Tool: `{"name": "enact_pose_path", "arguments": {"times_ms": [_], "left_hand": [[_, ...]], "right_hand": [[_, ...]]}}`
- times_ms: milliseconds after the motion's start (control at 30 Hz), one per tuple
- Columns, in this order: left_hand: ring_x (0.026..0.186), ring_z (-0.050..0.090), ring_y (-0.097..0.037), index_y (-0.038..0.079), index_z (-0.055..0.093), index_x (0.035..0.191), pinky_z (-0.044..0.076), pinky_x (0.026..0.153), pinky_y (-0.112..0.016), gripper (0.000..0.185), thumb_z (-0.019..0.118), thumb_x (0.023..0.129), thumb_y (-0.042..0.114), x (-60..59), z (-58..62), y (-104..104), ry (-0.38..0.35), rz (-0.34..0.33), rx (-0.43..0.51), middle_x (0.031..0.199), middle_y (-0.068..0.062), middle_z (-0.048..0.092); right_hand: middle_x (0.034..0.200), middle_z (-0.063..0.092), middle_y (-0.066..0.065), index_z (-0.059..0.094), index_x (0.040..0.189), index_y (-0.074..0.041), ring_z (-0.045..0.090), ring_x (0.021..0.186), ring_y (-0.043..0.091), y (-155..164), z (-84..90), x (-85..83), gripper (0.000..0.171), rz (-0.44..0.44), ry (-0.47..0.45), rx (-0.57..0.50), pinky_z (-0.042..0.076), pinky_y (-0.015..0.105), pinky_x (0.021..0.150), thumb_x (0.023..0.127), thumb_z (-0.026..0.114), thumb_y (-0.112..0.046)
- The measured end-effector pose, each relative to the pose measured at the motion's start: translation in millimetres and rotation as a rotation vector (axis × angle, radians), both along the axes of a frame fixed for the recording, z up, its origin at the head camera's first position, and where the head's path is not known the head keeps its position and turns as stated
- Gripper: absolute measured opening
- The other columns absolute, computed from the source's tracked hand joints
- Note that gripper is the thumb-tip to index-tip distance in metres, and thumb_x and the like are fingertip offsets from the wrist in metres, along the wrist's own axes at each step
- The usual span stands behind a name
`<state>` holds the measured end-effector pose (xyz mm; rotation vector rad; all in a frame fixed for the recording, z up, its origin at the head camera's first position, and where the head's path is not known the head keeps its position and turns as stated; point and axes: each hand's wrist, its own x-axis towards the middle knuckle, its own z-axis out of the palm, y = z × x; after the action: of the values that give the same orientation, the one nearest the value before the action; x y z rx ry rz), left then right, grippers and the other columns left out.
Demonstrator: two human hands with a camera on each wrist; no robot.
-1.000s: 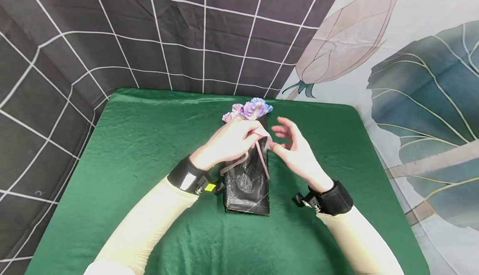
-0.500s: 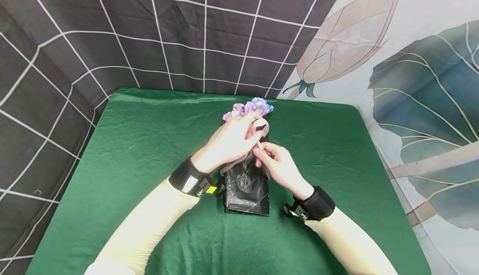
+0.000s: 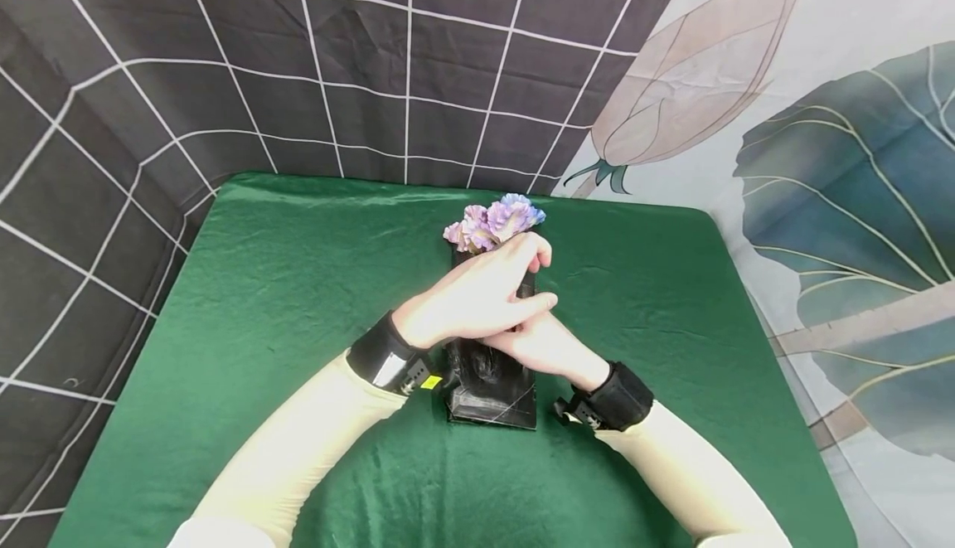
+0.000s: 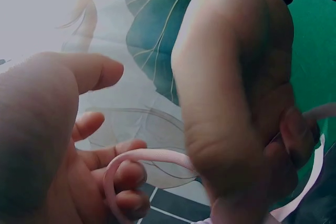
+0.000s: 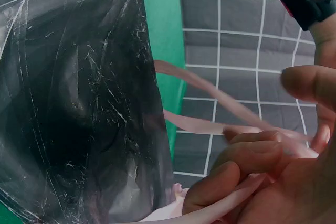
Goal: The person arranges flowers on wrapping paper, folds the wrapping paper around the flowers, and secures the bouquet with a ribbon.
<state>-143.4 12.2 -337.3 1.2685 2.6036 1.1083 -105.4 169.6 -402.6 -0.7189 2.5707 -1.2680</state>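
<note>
Your left hand (image 3: pixel 470 303) lies across the front of a black wrapped bouquet (image 3: pixel 492 366) standing at the middle of the table's green cloth (image 3: pixel 283 283), fingers stretched rightward over the wrapper's neck. From the left wrist camera, a loop of pink ribbon (image 4: pixel 142 161) curls over those lightly bent fingers (image 4: pixel 123 174), with the thumb raised clear above it, so the hand carries the loop rather than clamping it. Above your knuckles, purple and lilac flowers (image 3: pixel 496 218) crowd out of the top of the wrapper, close to the dark grid-patterned backdrop (image 3: pixel 298 59). Your right hand (image 3: pixel 540 345) sits tucked under the left one, the two touching and crossed in front of the bouquet. The right wrist camera shows its fingers (image 5: pixel 252 156) curled and pinching the ribbon, two pink strands running away from them just beside the crinkled black wrapper, which fills the left of that view. Black wrist straps (image 3: pixel 615 395) and cream sleeves (image 3: pixel 694 482) frame the bouquet's base, which rests on the cloth between your forearms. To the right hangs a pale backdrop painted with a bud and large teal leaves (image 3: pixel 843 183).
</note>
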Motion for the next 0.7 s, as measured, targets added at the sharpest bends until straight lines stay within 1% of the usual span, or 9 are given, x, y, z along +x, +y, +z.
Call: {"name": "enact_pose_path", "arguments": {"times_ms": [100, 233, 300, 367, 433, 467, 567, 667, 700], "left_hand": [[0.077, 0.049, -0.002, 0.024, 0.044, 0.117, 0.043, 0.070, -0.018, 0.037, 0.055, 0.090, 0.045, -0.6, -2.0, -0.1, 0.008, -0.027, 0.012, 0.109, 0.010, 0.047], [0.081, 0.049, -0.001, 0.026, 0.044, 0.118, 0.043, 0.072, -0.018, 0.035, 0.055, 0.090, 0.044, -3.2, -4.5, -4.6, 0.016, 0.012, 0.016, 0.114, 0.011, 0.045], [0.089, 0.048, -0.002, 0.024, 0.044, 0.118, 0.043, 0.080, -0.020, 0.034, 0.056, 0.090, 0.040, -5.5, -7.1, -8.3, 0.050, 0.028, 0.032, 0.115, 0.010, 0.045], [0.097, 0.046, -0.004, 0.023, 0.046, 0.115, 0.040, 0.088, -0.024, 0.031, 0.059, 0.088, 0.034, -7.4, -11.2, -13.2, 0.093, 0.040, 0.055, 0.114, 0.008, 0.045], [0.104, 0.042, -0.007, 0.022, 0.048, 0.109, 0.035, 0.095, -0.029, 0.027, 0.060, 0.085, 0.026, -8.2, -16.8, -18.9, 0.142, 0.041, 0.076, 0.111, 0.008, 0.047], [0.104, 0.042, -0.008, 0.022, 0.049, 0.105, 0.033, 0.096, -0.031, 0.025, 0.061, 0.082, 0.024, -8.2, -20.5, -22.1, 0.166, 0.041, 0.084, 0.108, 0.008, 0.048], [0.095, 0.045, -0.008, 0.023, 0.052, 0.095, 0.035, 0.091, -0.030, 0.018, 0.061, 0.079, 0.021, -6.9, -32.9, -31.9, 0.226, 0.013, 0.074, 0.095, 0.010, 0.050], [0.090, 0.048, -0.007, 0.024, 0.055, 0.092, 0.038, 0.087, -0.029, 0.016, 0.066, 0.080, 0.025, -5.2, -45.8, -40.5, 0.269, -0.021, 0.039, 0.086, 0.012, 0.051], [0.089, 0.049, -0.007, 0.024, 0.055, 0.091, 0.038, 0.086, -0.029, 0.017, 0.068, 0.080, 0.027, -4.7, -49.7, -42.8, 0.278, -0.028, 0.025, 0.086, 0.013, 0.052]], "right_hand": [[0.067, 0.047, -0.007, 0.051, 0.072, -0.017, 0.045, 0.061, 0.009, -0.5, -0.2, -0.1, 0.025, -0.024, 0.015, 0.037, 0.038, 0.025, 0.061, 0.095, 0.055, -0.026], [0.067, 0.048, -0.003, 0.051, 0.073, -0.015, 0.045, 0.059, 0.012, -0.2, 1.1, -2.0, 0.035, -0.052, -0.048, 0.029, 0.038, 0.027, 0.061, 0.101, 0.043, -0.035], [0.066, 0.051, -0.002, 0.054, 0.073, -0.016, 0.047, 0.057, 0.013, -0.3, 1.9, -2.9, 0.041, -0.058, -0.088, 0.036, 0.040, 0.028, 0.060, 0.101, 0.039, -0.042], [0.064, 0.052, -0.002, 0.056, 0.073, -0.018, 0.049, 0.057, 0.013, -0.2, 2.4, -3.1, 0.045, -0.065, -0.108, 0.052, 0.040, 0.028, 0.059, 0.101, 0.035, -0.045], [0.062, 0.053, -0.003, 0.058, 0.072, -0.019, 0.050, 0.057, 0.013, 0.1, 2.5, -2.9, 0.046, -0.084, -0.126, 0.068, 0.040, 0.027, 0.057, 0.102, 0.034, -0.044], [0.062, 0.053, -0.003, 0.059, 0.072, -0.018, 0.051, 0.057, 0.013, 0.2, 2.6, -2.7, 0.045, -0.088, -0.132, 0.065, 0.041, 0.027, 0.057, 0.102, 0.034, -0.041], [0.062, 0.054, -0.002, 0.060, 0.071, -0.016, 0.052, 0.058, 0.014, -0.1, 3.1, -2.3, 0.045, -0.103, -0.150, 0.055, 0.041, 0.027, 0.057, 0.103, 0.035, -0.035], [0.064, 0.056, 0.002, 0.061, 0.071, -0.015, 0.052, 0.059, 0.015, -0.9, 3.7, -1.9, 0.049, -0.122, -0.193, 0.063, 0.040, 0.027, 0.057, 0.102, 0.034, -0.042], [0.065, 0.057, 0.005, 0.062, 0.072, -0.014, 0.052, 0.059, 0.015, -1.4, 3.8, -1.9, 0.052, -0.126, -0.208, 0.062, 0.040, 0.028, 0.058, 0.102, 0.033, -0.046]]}}
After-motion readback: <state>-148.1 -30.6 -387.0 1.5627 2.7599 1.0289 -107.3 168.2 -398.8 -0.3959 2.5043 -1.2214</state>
